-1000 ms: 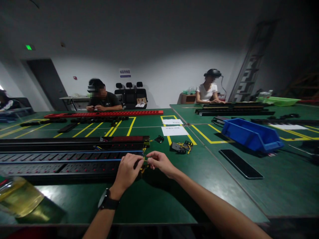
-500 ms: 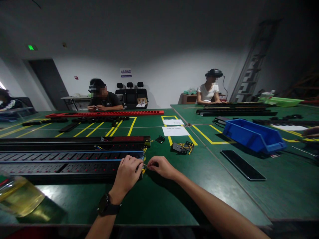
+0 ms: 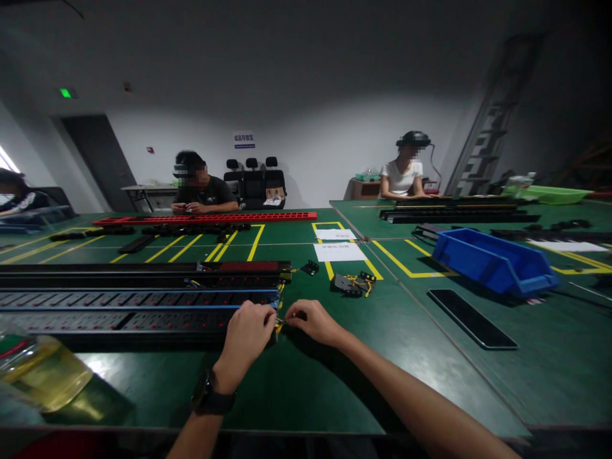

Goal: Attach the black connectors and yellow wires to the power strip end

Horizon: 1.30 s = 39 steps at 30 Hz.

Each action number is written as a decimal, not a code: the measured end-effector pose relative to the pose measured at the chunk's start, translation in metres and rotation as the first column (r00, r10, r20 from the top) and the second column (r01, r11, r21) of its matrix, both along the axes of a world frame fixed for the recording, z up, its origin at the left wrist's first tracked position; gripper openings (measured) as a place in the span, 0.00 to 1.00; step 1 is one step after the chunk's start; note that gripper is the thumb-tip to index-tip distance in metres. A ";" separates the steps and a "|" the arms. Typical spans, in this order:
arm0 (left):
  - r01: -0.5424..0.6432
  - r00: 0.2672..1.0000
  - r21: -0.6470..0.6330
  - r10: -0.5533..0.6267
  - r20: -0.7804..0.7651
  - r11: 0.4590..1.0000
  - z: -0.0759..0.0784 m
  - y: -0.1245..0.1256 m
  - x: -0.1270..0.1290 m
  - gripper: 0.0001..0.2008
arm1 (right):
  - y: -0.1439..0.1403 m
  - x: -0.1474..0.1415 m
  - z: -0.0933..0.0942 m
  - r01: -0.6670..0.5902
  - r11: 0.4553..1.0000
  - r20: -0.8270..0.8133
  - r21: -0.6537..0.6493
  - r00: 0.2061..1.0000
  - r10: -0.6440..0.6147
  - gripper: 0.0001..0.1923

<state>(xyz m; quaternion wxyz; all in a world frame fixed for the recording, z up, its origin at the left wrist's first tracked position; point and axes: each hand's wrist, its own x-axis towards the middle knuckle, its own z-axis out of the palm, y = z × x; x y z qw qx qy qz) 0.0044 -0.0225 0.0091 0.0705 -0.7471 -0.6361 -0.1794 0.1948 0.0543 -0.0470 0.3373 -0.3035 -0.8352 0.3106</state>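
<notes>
The near long black socket strip [image 3: 167,323], with rows of outlets and small red marks, lies across the table, its right end at my hands. My left hand [image 3: 251,331], with a black watch on the wrist, rests over that end, its fingers curled together; what they pinch is hidden. Close by on the right, my right hand [image 3: 313,320] pinches a thin wire [image 3: 282,321] between thumb and forefinger. More yellow wires stick out at the strip's end. Behind it lie a blue-edged strip [image 3: 143,297] and a black rail [image 3: 143,270].
Small black plates with yellow wires [image 3: 354,284] lie beyond my right hand. A phone [image 3: 471,319] and a blue bin [image 3: 492,261] are on the right. At the near left stands a bottle of yellow liquid [image 3: 52,376]. Co-workers sit across the table.
The view has shifted slightly, so the whole scene sits a little farther right. Both hands keep nearly the same pose at the strip's end.
</notes>
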 end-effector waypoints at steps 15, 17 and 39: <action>0.122 0.992 -0.005 -0.121 0.018 0.993 -0.013 -0.001 0.011 0.06 | 0.003 -0.001 -0.005 0.027 1.000 0.016 0.007 1.000 -0.027 0.06; 0.109 0.994 0.019 -0.109 -0.021 0.994 -0.016 -0.002 0.011 0.06 | 0.003 -0.002 -0.005 0.030 0.999 0.023 0.018 0.999 -0.031 0.07; 0.092 0.986 0.181 -0.065 -0.153 0.979 -0.029 -0.001 0.013 0.05 | -0.005 -0.003 0.000 0.053 0.982 0.224 0.179 0.970 -0.093 0.07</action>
